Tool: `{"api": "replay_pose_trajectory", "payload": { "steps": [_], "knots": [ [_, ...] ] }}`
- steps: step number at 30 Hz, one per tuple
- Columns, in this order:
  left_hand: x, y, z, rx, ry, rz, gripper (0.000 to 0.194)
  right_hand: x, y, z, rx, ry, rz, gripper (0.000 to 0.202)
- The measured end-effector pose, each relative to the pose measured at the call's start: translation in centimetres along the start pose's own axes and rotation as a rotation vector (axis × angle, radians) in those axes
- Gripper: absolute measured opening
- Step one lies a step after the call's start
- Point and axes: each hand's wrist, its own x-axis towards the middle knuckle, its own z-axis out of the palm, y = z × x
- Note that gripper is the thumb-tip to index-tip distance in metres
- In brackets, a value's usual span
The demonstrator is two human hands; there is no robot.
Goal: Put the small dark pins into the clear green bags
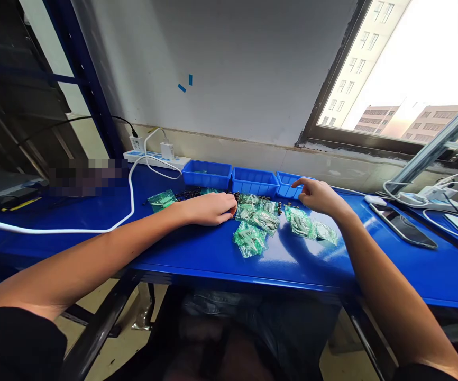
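Note:
My left hand (213, 208) rests low over the blue table, its fingers curled together beside a strip of small dark screw-like pieces (187, 195). Whatever is in those fingers is hidden. My right hand (319, 194) hovers at the front of the right blue bin (286, 189); its index finger is bent outward, apart from the fingers below, with nothing visible between. Between my hands lie small green-tinted clear plastic packets (249, 239) with pale contents. Another pair of packets (302, 222) sits below my right hand, and one packet (162, 201) is left of my left hand.
A middle bin (255, 184) and a left bin (207, 174) stand against the wall. A white cable (131, 196) runs from the power strip (181, 161) across the left side. At right lie a phone (405, 225) and chargers with cables (431, 198).

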Motion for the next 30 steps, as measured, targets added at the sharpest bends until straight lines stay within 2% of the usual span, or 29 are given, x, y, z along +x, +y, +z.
{"api": "replay_pose_trajectory", "payload": {
  "steps": [4, 7, 10, 13, 20, 26, 30],
  "knots": [
    [0.0, 0.0, 0.0, 0.014, 0.006, 0.009, 0.014, -0.2, -1.3, 0.6, 0.108, 0.101, -0.083, 0.039],
    [0.0, 0.0, 0.1, 0.02, 0.004, 0.016, 0.014, -0.5, -2.7, 1.0, 0.161, 0.131, -0.117, 0.027],
    [0.0, 0.0, 0.2, 0.025, 0.0, 0.017, 0.015, -0.9, -4.0, 1.1, 0.172, 0.232, -0.142, 0.016],
    [-0.1, 0.0, 0.1, 0.031, -0.008, 0.014, 0.016, -1.1, -4.6, 1.2, 0.142, 0.334, -0.165, 0.015],
    [-0.2, 0.5, -0.2, 0.144, -0.011, -0.202, 0.019, -1.2, -4.1, 1.2, 0.168, 0.473, -0.089, 0.026],
    [0.2, 0.4, 0.1, 0.053, 0.079, -0.254, 0.02, -1.8, -4.1, 0.3, 0.208, 0.634, -0.062, 0.027],
    [0.1, 1.0, -0.1, -0.037, 0.214, -0.221, 0.023, -1.9, -3.9, 0.3, 0.216, 0.814, -0.163, 0.026]
  ]
}}
